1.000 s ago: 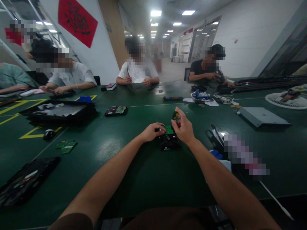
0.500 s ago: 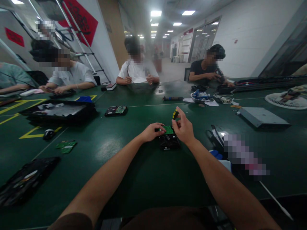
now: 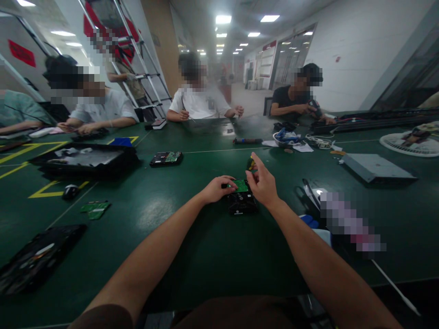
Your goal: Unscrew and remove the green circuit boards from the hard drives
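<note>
A black hard drive (image 3: 242,203) with a green circuit board (image 3: 242,185) on top lies on the green table (image 3: 192,246) in front of me. My left hand (image 3: 217,188) is curled over the drive's left edge, fingers pressed on it. My right hand (image 3: 262,183) pinches a small screwdriver with a yellow and black handle (image 3: 250,164), held upright over the board's right side, with the index finger raised.
Another hard drive (image 3: 166,158) and a black tray (image 3: 82,159) lie at the left, loose green boards (image 3: 95,209) nearer. A grey metal case (image 3: 375,167) and a fan grille (image 3: 408,144) sit at the right. Three seated people work across the table; someone carries a ladder (image 3: 137,59) behind them.
My hands stay in place on the drive; the screwdriver handle shifts slightly in my right fingers. Behind the seated people, a ladder has been carried in from the left.
</note>
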A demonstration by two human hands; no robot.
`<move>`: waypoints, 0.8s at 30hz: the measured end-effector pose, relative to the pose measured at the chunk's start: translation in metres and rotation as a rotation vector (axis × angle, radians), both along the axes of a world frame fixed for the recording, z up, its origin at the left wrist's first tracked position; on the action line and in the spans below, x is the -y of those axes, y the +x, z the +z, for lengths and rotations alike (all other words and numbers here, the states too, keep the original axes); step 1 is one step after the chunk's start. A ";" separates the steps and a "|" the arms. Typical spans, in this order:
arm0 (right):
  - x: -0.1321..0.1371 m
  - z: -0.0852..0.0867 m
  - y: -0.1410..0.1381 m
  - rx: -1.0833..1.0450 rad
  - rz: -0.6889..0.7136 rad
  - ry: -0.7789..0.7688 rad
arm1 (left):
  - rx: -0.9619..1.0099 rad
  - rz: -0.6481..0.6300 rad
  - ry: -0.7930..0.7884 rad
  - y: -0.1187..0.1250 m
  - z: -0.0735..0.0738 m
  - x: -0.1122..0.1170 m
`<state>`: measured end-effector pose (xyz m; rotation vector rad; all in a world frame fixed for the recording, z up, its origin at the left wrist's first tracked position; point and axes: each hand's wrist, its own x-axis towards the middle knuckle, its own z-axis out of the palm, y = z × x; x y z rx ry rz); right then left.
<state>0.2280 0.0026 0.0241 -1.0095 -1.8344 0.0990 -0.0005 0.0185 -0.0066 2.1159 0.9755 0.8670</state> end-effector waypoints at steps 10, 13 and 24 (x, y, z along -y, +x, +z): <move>-0.003 -0.004 0.002 -0.033 0.007 -0.017 | -0.012 0.004 0.007 0.000 -0.002 -0.002; -0.003 -0.005 0.001 -0.041 -0.003 -0.004 | -0.007 -0.005 0.013 -0.001 -0.002 -0.002; -0.001 -0.005 0.001 -0.047 0.014 -0.029 | -0.008 -0.008 0.005 -0.001 -0.003 -0.003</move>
